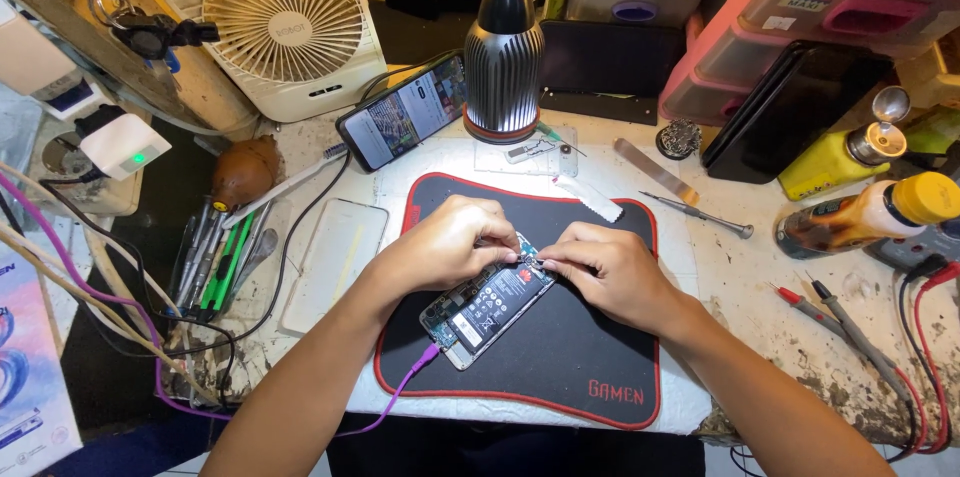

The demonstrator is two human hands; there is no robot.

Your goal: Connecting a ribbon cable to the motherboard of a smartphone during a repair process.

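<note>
An opened smartphone (482, 309) with its back off and its battery showing lies slanted on a black mat with a red edge (560, 367). A purple cable (400, 387) is plugged into the phone's lower end. My left hand (445, 242) rests over the phone's upper left part, fingers curled on its edge. My right hand (600, 267) pinches at the phone's top right corner with thumb and forefinger; whether it holds a small part or tool is hidden by the fingers.
A lamp (503, 47) shines from behind the mat. A second phone (403, 112) with a lit screen leans nearby. A screwdriver (700, 214), bottles (870, 212), multimeter probes (850, 322), a white fan (285, 22) and hand tools (215, 257) surround the mat.
</note>
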